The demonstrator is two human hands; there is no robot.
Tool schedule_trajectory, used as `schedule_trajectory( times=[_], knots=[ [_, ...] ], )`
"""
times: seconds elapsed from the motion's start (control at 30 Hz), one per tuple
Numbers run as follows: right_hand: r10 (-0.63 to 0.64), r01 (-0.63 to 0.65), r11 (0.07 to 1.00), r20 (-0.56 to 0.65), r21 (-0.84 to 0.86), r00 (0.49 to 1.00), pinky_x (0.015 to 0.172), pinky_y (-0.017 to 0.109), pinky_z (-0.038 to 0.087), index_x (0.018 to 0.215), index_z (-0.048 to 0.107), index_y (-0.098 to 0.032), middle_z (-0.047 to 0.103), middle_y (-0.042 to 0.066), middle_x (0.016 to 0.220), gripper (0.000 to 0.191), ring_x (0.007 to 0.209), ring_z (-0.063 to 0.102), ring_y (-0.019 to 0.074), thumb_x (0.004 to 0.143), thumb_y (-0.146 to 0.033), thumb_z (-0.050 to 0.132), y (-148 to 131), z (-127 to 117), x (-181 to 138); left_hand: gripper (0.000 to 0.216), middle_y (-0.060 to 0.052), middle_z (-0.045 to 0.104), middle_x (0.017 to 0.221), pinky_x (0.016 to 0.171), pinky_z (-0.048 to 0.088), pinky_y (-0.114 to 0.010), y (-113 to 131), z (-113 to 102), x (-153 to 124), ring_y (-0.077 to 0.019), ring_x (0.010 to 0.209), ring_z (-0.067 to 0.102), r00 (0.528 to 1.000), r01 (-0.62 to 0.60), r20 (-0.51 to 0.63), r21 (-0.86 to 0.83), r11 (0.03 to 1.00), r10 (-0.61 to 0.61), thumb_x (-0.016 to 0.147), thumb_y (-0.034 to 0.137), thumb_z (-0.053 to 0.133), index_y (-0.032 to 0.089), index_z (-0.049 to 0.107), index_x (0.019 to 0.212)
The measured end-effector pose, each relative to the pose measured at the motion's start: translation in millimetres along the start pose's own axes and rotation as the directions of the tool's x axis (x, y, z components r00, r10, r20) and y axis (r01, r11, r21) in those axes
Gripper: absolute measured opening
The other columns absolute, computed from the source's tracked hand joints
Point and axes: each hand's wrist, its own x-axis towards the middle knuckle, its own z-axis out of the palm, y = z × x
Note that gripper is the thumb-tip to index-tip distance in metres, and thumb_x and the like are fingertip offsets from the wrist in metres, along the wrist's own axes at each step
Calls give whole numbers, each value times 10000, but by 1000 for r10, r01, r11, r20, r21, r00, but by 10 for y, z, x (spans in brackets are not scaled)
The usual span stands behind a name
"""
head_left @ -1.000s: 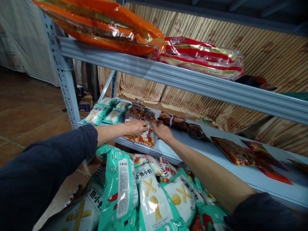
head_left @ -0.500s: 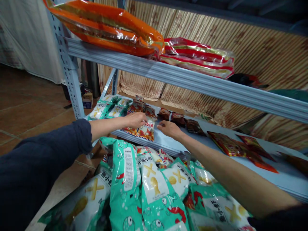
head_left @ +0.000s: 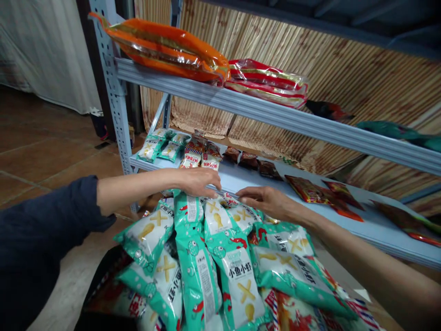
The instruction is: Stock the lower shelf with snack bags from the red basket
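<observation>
At far left, a perforated steel upright carries the grey-blue shelving. The upper shelf bears a large orange snack bag and, just beside it to the right, a red-striped clear bag.

On the lower shelf, from left to right: small teal snack packets at the left end; red-and-white snack packets just beside them; dark brown packets further along; then flat red packets lying well apart from the rest.

The left hand, with a dark blue sleeve pushed up the forearm, is palm down with fingers curled together over the far edge of a heap of teal snack bags, at the front lip of the lower shelf. The fingertips press on the topmost bags; whether they pinch one bag cannot be told.

The right hand lies just beside the left, palm down, fingers held close and bent slightly, their tips touching the far bags of the same heap near a red-printed packet.

The heap fills the foreground below the shelf, its bags overlapping at many angles, each printed with a yellow cross and fish-shaped crackers. Brown floor tiles and a pale curtain lie to the left.
</observation>
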Motion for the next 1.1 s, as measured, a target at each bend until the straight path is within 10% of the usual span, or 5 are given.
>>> schedule_trajectory(
  times=[0.17,0.33,0.8,1.1],
  knots=[
    [-5,3,999,-51,-37,999,782,282,467,986,640,-251,654,6,1014,284,883,606,182,791,-367,470,-210,188,-191,396,-100,495,1230,965,275,-316,-152,-14,-327,-214,1148,412,956,287,-120,175,942,-269,832,348,420,150,500,1165],
    [-63,54,994,-92,-97,994,787,298,477,1021,629,-259,638,9,1063,278,872,617,180,801,-305,465,-386,397,-212,558,-148,381,1342,991,264,-298,-213,38,-667,-230,1212,371,812,551,-177,-80,831,-556,821,395,419,84,366,1282],
    [15,-107,917,-237,-383,971,823,430,433,1328,341,-213,563,119,1169,593,1008,552,281,777,-377,486,-481,747,-352,468,-83,619,1047,811,435,-349,1,322,-813,-223,957,550,693,357,-255,-691,628,-674,743,312,563,203,493,1193],
    [172,-173,985,-249,17,953,598,248,405,1238,414,-169,624,25,776,480,663,556,143,762,-218,458,-400,631,-279,475,-77,587,1104,831,423,-333,-83,461,-760,-200,982,540,670,306,-306,-716,627,-676,744,317,574,213,487,1199]
  ],
)
